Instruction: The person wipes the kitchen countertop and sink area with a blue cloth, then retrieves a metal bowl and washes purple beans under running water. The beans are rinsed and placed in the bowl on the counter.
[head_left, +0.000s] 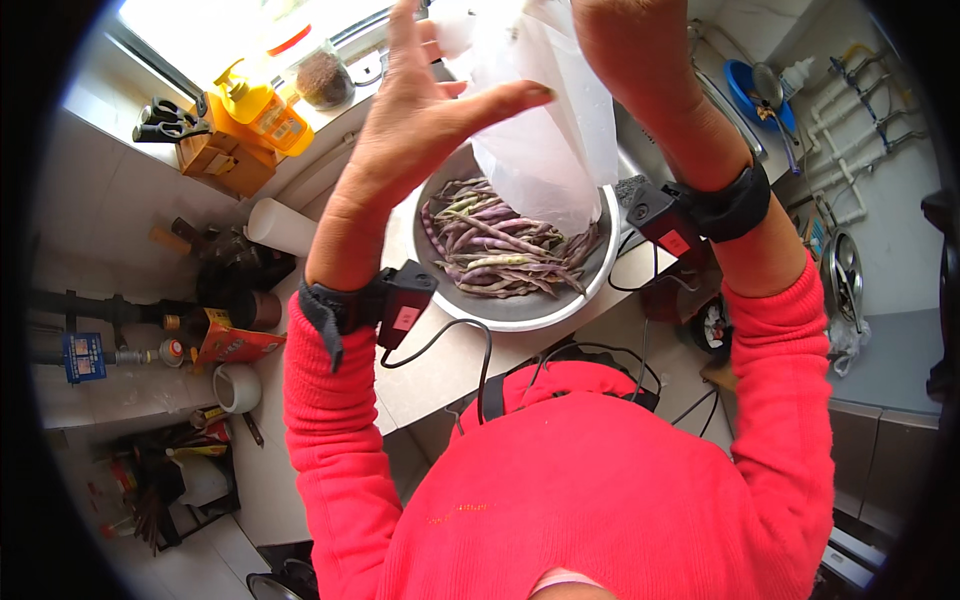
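Observation:
A round metal basin (517, 322) stands on the counter before me, holding a heap of purple and green bean pods (499, 247). Above it hangs a translucent white plastic bag (536, 157), its lower end just over the pods. My right hand (634, 37) is closed at the bag's upper right edge and grips it; the fingertips are cut off by the frame's top. On the bag's left side is my left hand (431, 105), its thumb and fingers spread, the thumb in front of the plastic. Whether its far fingers touch the bag cannot be made out.
On the windowsill at left are a knife block (225, 157) with scissors, a yellow pump bottle (262, 112) and a glass jar (322, 79). A white cylinder (281, 227) and a white mortar (237, 388) stand along the left. A sink (641, 150) lies right of the basin. Cables hang from both wrist devices.

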